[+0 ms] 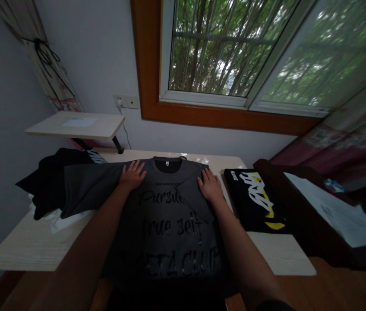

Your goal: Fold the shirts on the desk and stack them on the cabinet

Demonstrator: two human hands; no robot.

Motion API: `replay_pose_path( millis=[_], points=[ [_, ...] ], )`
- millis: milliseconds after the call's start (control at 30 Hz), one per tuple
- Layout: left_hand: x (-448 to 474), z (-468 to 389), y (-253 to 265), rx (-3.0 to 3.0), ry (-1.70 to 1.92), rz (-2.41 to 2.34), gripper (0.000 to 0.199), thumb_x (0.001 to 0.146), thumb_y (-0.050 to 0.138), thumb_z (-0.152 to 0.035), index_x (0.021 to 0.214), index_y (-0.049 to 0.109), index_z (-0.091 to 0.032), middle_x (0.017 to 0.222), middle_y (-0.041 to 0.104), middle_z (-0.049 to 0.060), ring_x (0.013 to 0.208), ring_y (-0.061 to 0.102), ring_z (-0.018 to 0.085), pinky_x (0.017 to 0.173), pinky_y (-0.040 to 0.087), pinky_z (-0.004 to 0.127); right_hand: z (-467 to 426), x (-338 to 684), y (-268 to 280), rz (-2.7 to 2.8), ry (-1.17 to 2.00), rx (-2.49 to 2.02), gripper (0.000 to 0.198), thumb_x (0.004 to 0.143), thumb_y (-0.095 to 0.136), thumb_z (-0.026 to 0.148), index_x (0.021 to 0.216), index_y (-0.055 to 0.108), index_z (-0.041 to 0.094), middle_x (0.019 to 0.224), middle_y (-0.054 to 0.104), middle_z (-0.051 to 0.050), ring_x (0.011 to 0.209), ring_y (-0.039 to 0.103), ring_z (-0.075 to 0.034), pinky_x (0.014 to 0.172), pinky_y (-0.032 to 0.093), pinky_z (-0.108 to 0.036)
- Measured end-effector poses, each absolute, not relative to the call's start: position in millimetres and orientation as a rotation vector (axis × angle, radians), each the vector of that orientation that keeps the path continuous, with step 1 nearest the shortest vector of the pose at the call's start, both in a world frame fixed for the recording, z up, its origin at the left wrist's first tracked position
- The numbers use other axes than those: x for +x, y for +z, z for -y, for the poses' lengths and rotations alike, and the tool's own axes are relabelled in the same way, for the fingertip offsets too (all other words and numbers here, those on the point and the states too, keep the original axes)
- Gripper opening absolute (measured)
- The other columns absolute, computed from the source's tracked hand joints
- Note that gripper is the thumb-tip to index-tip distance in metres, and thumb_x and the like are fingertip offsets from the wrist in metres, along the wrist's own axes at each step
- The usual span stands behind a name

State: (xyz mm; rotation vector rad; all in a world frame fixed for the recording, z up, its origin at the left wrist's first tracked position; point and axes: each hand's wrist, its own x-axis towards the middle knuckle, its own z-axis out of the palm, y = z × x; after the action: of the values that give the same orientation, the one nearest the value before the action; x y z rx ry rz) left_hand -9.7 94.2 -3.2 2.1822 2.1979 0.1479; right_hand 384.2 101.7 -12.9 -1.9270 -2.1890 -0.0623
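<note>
A dark grey T-shirt (pixel 166 207) with black lettering lies spread over the table, its collar toward the wall. My left hand (pixel 132 176) rests flat, fingers stretched, on the shoulder at the left of the collar. On that side the sleeve reaches out over a pile of black clothing. My right hand (pixel 210 185) lies with fingers extended on the other shoulder; the sleeve there is folded in across the chest. The lower hem falls toward my body in shadow.
A folded black shirt (pixel 256 198) with white and yellow print lies at the right of the table (pixel 286 255). Black clothing (pixel 50 177) and white cloth are heaped at the left, near a raised shelf (pixel 105 125). Window and wall stand behind.
</note>
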Motion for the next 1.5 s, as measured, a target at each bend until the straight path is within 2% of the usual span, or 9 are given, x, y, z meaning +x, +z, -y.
replay_pose_path(
  millis=[233, 467, 567, 833, 1067, 1267, 1500],
  points=[
    [-3, -69, -4, 2.203, 0.14, -2.305, 0.062, 0.102, 0.024, -0.05, 0.158, 0.033, -0.025, 0.168, 0.021, 0.008, 0.155, 0.02, 0.03, 0.121, 0.016, 0.063, -97, 384, -11, 2.193, -0.087, -1.916, 0.06, 0.105, 0.03, 0.045, 0.153, 0.042, 0.01, 0.163, 0.034, -0.015, 0.153, 0.024, -0.026, 0.123, 0.018, -0.049],
    [-17, -12, -10, 2.334, 0.189, -2.231, 0.064, 0.102, 0.026, -0.049, 0.157, 0.036, -0.018, 0.167, 0.028, 0.011, 0.155, 0.02, 0.028, 0.125, 0.018, 0.052, -79, 393, -10, 2.264, -0.107, -1.855, 0.058, 0.105, 0.031, 0.041, 0.151, 0.045, 0.009, 0.161, 0.037, -0.016, 0.152, 0.027, -0.027, 0.123, 0.019, -0.05],
    [-19, 4, -13, 2.352, 0.186, -2.228, 0.064, 0.102, 0.026, -0.048, 0.156, 0.037, -0.016, 0.167, 0.027, 0.011, 0.155, 0.02, 0.028, 0.125, 0.018, 0.051, -62, 399, -12, 2.303, -0.132, -1.791, 0.058, 0.105, 0.032, 0.041, 0.151, 0.045, 0.01, 0.16, 0.039, -0.015, 0.151, 0.03, -0.027, 0.124, 0.02, -0.051],
    [-17, 9, -11, 2.344, 0.227, -2.214, 0.06, 0.101, 0.031, -0.046, 0.154, 0.043, -0.02, 0.165, 0.032, 0.01, 0.153, 0.027, 0.03, 0.125, 0.022, 0.051, -10, 407, -15, 2.377, -0.083, -1.678, 0.057, 0.103, 0.037, 0.042, 0.152, 0.044, 0.013, 0.161, 0.038, -0.015, 0.151, 0.032, -0.029, 0.121, 0.03, -0.051],
    [-16, 7, -8, 2.38, 0.26, -2.147, 0.055, 0.101, 0.031, -0.038, 0.15, 0.049, -0.019, 0.162, 0.039, 0.009, 0.151, 0.032, 0.028, 0.124, 0.024, 0.05, -7, 386, 2, 2.343, -0.009, -1.696, 0.055, 0.103, 0.038, 0.039, 0.153, 0.043, 0.016, 0.16, 0.041, -0.012, 0.15, 0.034, -0.029, 0.121, 0.029, -0.053],
    [-14, 10, -4, 2.383, 0.229, -2.149, 0.055, 0.102, 0.03, -0.04, 0.154, 0.042, -0.026, 0.165, 0.032, 0.005, 0.154, 0.026, 0.027, 0.124, 0.022, 0.051, -32, 335, 13, 2.446, 0.06, -1.389, 0.051, 0.104, 0.04, 0.039, 0.151, 0.047, 0.02, 0.16, 0.042, -0.009, 0.151, 0.031, -0.026, 0.124, 0.023, -0.052],
    [-14, 10, -3, 2.38, 0.184, -2.137, 0.057, 0.103, 0.027, -0.046, 0.156, 0.037, -0.028, 0.167, 0.027, 0.004, 0.155, 0.021, 0.026, 0.125, 0.019, 0.051, -45, 326, 0, 2.494, 0.18, -1.295, 0.046, 0.104, 0.041, 0.04, 0.145, 0.055, 0.024, 0.156, 0.047, -0.006, 0.149, 0.036, -0.025, 0.124, 0.025, -0.052]
  ],
)
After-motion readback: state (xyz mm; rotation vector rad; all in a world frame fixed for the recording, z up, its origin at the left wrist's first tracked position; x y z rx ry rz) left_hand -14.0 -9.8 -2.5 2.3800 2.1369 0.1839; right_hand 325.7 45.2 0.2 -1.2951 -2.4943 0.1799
